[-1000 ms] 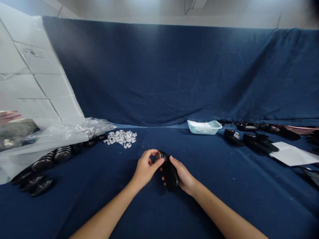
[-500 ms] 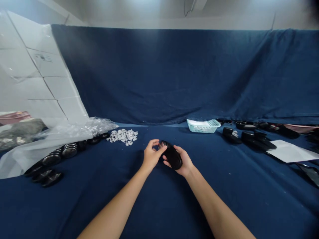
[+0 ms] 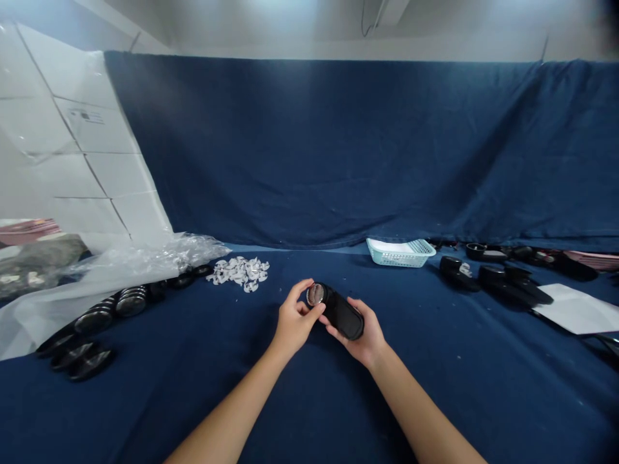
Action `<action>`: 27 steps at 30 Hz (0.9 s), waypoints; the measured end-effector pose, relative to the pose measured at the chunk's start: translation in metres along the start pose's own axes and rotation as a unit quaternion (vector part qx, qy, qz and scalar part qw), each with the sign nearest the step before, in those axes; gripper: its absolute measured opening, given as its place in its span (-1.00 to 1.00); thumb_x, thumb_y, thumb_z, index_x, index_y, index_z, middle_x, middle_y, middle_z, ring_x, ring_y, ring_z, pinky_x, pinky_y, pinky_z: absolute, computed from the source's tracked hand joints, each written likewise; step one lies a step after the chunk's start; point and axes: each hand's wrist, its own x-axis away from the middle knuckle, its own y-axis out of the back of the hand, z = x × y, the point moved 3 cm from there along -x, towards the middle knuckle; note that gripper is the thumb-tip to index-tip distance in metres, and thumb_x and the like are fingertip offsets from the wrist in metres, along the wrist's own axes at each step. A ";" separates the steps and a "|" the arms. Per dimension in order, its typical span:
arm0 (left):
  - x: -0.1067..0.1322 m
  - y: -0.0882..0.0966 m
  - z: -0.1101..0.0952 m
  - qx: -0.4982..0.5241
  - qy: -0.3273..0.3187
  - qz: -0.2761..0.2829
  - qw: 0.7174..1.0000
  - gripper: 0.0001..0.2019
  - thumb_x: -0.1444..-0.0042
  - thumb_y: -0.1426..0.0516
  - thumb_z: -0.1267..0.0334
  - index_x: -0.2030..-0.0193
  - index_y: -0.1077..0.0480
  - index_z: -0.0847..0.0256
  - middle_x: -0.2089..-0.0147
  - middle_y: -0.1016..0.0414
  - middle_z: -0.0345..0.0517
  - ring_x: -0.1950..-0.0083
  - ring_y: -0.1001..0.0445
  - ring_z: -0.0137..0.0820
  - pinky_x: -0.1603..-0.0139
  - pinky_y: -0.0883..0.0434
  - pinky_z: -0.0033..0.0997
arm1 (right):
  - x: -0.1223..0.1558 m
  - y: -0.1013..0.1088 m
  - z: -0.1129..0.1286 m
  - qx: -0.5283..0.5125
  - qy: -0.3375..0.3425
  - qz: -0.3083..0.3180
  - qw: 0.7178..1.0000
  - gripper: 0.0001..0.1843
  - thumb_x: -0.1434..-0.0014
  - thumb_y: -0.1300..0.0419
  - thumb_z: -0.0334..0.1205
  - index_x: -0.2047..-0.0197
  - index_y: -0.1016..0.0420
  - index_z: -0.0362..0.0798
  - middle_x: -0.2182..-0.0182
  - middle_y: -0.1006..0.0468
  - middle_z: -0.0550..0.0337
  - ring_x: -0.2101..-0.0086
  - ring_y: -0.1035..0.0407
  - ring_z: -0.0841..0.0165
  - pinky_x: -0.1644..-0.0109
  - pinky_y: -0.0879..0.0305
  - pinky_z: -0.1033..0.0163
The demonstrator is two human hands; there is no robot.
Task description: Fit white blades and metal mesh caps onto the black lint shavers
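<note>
Over the middle of the blue cloth, a long black object with rounded ends (image 3: 345, 319) is held between both hands. At its upper left end is a round silvery disc (image 3: 316, 294) facing me; I cannot tell what kind of thing it is. My right hand (image 3: 366, 336) is closed around the lower right end, fingers underneath. With thumb and fingers, my left hand (image 3: 294, 320) grips the disc end from both sides. Left of the hands lies a pile of small white-grey pieces (image 3: 239, 272).
Round black parts (image 3: 130, 301) lie in rows at left beside clear plastic sheeting (image 3: 145, 258). A light-blue basket (image 3: 401, 256) stands at the back. More black objects (image 3: 507, 283) and a white sheet (image 3: 578, 307) are at right. Blue cloth (image 3: 338, 154) hangs behind.
The black object has turned in my hands, so its round silvery disc now shows clearly. My right hand has shifted slightly right and toward me.
</note>
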 end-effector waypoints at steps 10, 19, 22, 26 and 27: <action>-0.008 0.004 0.011 0.046 0.021 0.001 0.999 -0.42 0.01 -0.29 0.14 -0.17 -0.30 0.17 -0.12 -0.43 0.01 -0.05 -0.47 -0.23 -0.06 -0.40 -0.29 | 0.007 -0.013 -0.012 -0.017 -0.029 -0.025 0.999 -0.58 -0.18 -0.13 -0.13 0.00 -0.44 -0.27 0.24 -0.63 -0.11 0.24 -0.55 0.04 0.38 -0.46 0.21; -0.029 -0.008 0.008 0.069 0.026 0.041 0.996 -0.43 0.04 -0.32 0.19 -0.13 -0.32 0.22 -0.05 -0.47 0.04 -0.02 -0.48 -0.21 -0.07 -0.41 -0.20 | 0.001 -0.008 0.007 0.000 -0.005 -0.020 1.000 -0.55 -0.20 -0.13 -0.14 -0.06 -0.42 -0.29 0.16 -0.60 -0.16 0.15 -0.52 -0.03 0.33 -0.46 0.16; -0.039 -0.010 -0.009 0.063 0.012 0.065 0.996 -0.43 0.08 -0.34 0.23 -0.11 -0.34 0.20 -0.03 -0.49 0.01 0.02 -0.49 -0.22 -0.03 -0.42 -0.22 | 0.007 -0.014 0.016 0.007 0.013 0.001 1.000 -0.57 -0.23 -0.11 -0.17 -0.10 -0.40 -0.23 0.11 -0.59 -0.14 0.10 -0.49 -0.05 0.32 -0.46 0.12; -0.059 -0.008 -0.053 0.035 -0.050 0.129 0.990 -0.41 0.08 -0.34 0.27 -0.13 -0.32 0.17 -0.01 -0.48 -0.01 0.09 -0.51 -0.23 0.05 -0.44 -0.25 | 0.015 -0.042 0.037 0.007 0.061 0.046 0.997 -0.64 -0.25 -0.08 -0.23 -0.09 -0.39 -0.12 0.12 -0.60 -0.07 0.09 -0.49 -0.02 0.38 -0.45 0.14; -0.065 -0.006 -0.067 0.034 -0.067 0.146 0.986 -0.41 0.09 -0.34 0.27 -0.13 -0.32 0.16 0.01 -0.49 -0.01 0.12 -0.51 -0.23 0.10 -0.46 -0.25 | 0.016 -0.052 0.045 0.011 0.074 0.054 0.996 -0.66 -0.25 -0.06 -0.23 -0.06 -0.41 -0.11 0.15 -0.61 -0.05 0.12 -0.50 0.00 0.42 -0.44 0.15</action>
